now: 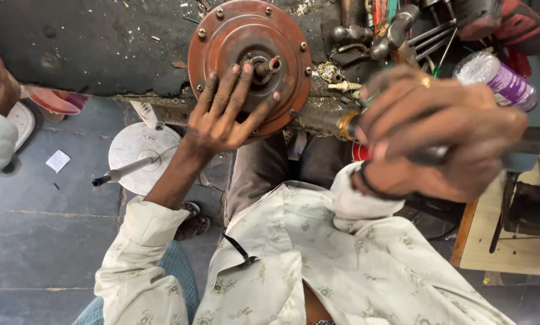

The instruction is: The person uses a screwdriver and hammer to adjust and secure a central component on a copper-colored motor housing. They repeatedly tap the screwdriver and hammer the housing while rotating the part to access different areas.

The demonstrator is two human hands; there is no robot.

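Head view: your left hand [225, 114] lies flat, fingers spread, on the rust-red round motor housing [250, 60] at the workbench [83, 48] edge, beside its central shaft [268, 65]. Your right hand [438, 135], at right, closes around a dark-handled tool [354, 125]. Keep that palm pressing evenly so the housing stays put.

Lighting and picture quality: soft, even daylight, one zone blurring.
Right hand [438, 138] is smearing out of focus close to the lens; left hand [228, 111] and rust-red motor housing [222, 42] are showing sharp; shadows are lying faint, edges bowing slightly.
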